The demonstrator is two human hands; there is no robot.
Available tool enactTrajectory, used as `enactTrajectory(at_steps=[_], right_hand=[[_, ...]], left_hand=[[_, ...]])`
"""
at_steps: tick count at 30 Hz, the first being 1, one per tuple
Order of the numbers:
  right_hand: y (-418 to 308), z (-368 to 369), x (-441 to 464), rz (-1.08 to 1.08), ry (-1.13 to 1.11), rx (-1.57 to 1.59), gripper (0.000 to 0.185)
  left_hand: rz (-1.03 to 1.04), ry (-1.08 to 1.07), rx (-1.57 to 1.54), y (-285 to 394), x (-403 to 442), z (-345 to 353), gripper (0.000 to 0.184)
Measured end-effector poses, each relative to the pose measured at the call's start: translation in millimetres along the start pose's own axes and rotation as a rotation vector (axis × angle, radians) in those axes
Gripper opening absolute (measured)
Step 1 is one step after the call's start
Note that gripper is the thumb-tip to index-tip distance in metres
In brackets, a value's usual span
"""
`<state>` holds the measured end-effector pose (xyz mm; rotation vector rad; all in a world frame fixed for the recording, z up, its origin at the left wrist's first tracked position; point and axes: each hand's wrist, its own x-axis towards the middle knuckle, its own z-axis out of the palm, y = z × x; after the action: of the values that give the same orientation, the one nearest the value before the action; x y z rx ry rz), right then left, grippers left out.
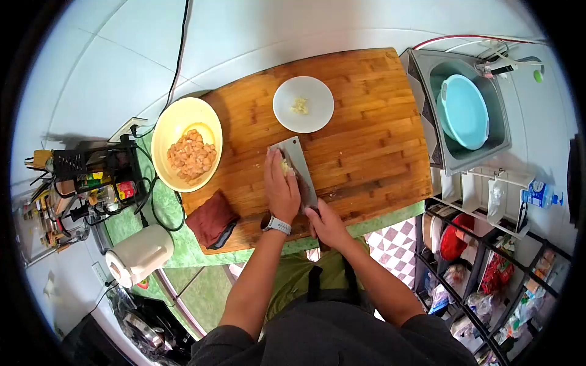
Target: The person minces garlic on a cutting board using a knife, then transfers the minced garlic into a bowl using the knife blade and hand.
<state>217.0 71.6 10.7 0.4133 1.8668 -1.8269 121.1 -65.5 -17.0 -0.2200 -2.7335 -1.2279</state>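
Note:
My right hand [328, 226] is closed round the handle of a cleaver [299, 165], whose broad blade lies low over the wooden cutting board [372, 134]. Along the blade's left side, my left hand [282, 189] has its fingers stretched out and close together, touching chopped pale bits [285, 166] that look like garlic. A few crumbs of it dot the board. Beyond the blade stands a white bowl [314, 116] with a small heap of the same bits. To the left, a cream bowl [160, 143] holds cut pieces of pinkish raw meat [191, 155].
A folded brown cloth [210, 218] rests on the board's front left corner. An electric kettle [140, 255], black cables and a utensil rack [70, 165] stand left. At the right are a sink [439, 67] with a blue basin [467, 113] and a black shelf [476, 244].

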Motion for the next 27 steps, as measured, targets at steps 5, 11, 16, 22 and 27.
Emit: enactTrajectory(at_steps=[5,11,16,22,27], right_hand=[[-20,-3,-17,0.019,-0.029,0.009,0.022],[-78,-20,-49,0.047,-0.012,0.074,0.019],[-135,-46,-46,0.034,0.076,0.032,0.020],[-182,-78,-5,0.033,0.109,-0.091,0.022],[-213,-90,21,0.109,0.138,-0.289,0.032]], left_hand=[[0.026,-0.023,0.030,24,-2,-17,0.051],[0.034,-0.031,-0.045,75,19,-34,0.052],[0.067,0.005,-0.103,108,63,-24,0.052],[0.015,0.020,-0.237,109,119,9,0.047],[-0.067,0.027,-0.332,93,148,35,0.042]])
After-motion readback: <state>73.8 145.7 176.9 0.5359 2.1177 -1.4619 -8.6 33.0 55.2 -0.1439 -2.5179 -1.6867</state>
